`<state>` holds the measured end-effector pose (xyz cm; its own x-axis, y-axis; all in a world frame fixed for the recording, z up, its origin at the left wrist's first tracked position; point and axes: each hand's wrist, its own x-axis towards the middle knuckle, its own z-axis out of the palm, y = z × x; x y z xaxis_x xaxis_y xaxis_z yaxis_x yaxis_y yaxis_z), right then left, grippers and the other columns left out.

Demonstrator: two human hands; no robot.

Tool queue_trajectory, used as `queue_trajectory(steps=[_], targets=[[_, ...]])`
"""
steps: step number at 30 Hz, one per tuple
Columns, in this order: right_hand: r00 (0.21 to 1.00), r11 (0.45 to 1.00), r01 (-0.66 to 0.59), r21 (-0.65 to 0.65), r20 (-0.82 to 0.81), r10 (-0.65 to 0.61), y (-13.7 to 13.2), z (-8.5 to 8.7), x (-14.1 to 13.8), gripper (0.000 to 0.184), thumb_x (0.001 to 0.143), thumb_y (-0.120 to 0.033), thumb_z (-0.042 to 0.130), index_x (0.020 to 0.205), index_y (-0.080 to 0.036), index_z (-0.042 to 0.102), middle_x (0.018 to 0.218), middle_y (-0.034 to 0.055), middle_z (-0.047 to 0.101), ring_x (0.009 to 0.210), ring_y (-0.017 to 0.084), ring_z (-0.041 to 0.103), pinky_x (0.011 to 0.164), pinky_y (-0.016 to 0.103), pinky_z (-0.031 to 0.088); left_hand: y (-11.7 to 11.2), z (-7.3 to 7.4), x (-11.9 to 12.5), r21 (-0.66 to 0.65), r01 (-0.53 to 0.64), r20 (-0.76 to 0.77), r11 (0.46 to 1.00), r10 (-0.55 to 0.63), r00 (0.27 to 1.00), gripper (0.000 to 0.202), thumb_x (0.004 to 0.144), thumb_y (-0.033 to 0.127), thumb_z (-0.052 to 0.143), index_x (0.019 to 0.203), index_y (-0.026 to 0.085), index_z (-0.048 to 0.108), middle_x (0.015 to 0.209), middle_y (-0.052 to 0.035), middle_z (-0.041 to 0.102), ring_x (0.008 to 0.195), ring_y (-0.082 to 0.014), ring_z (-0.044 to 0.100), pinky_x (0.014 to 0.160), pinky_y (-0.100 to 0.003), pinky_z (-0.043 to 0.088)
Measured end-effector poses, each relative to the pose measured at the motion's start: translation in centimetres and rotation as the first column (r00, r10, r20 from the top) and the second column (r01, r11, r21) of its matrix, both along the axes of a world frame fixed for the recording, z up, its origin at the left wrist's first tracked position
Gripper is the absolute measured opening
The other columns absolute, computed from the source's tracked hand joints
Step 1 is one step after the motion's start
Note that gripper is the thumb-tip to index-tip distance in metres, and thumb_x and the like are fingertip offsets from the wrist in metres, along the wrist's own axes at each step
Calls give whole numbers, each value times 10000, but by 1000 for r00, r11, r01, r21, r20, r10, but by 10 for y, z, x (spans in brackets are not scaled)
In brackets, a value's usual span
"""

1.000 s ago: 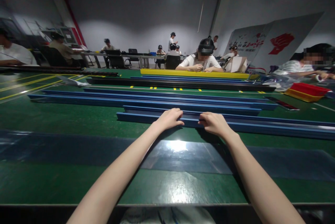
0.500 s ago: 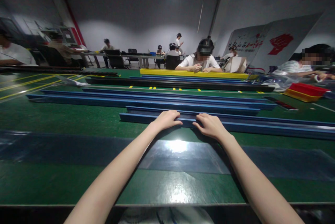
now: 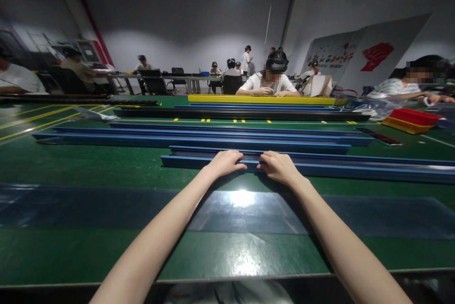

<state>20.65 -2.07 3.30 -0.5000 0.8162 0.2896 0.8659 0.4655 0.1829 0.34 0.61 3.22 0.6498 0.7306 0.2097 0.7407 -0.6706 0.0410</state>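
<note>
Both of my arms reach forward over a green table [image 3: 71,166]. My left hand [image 3: 224,163] and my right hand [image 3: 277,166] are side by side, fingers curled over the near edge of a long blue rail [image 3: 355,170] that lies across the table. A second blue rail [image 3: 302,155] lies right behind it, touching or nearly so. A glossy dark strip [image 3: 106,209] runs across the table under my forearms.
More long blue rails [image 3: 142,140] lie farther back, then a black rail [image 3: 231,114] and a yellow one [image 3: 263,99]. A red and yellow tray [image 3: 412,121] sits far right. Several people sit across the table and at desks behind.
My right hand has slid left along the rail, closer to my left hand. The left hand has stayed put.
</note>
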Motion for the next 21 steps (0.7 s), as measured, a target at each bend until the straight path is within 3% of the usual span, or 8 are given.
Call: queue_trajectory(steps=[11,21], targets=[[993,986,114,-123,-11,-116,-3,12,14,168,818,-309,472,771,-204,595,849,35,652,761,158,577,527,242,234,0,-1,0,8,24,-36,1000,-24,999,277,818,441,502,816,182,600,888,-41,633,833,-187,593,640,-235,421],[989,983,148,-112,19,-147,-5,10,21,180,814,-308,449,782,-194,585,866,44,648,766,168,577,536,243,255,1,-2,1,-1,73,12,997,-73,997,265,815,399,525,928,185,632,991,-43,648,930,-193,588,739,-251,438]])
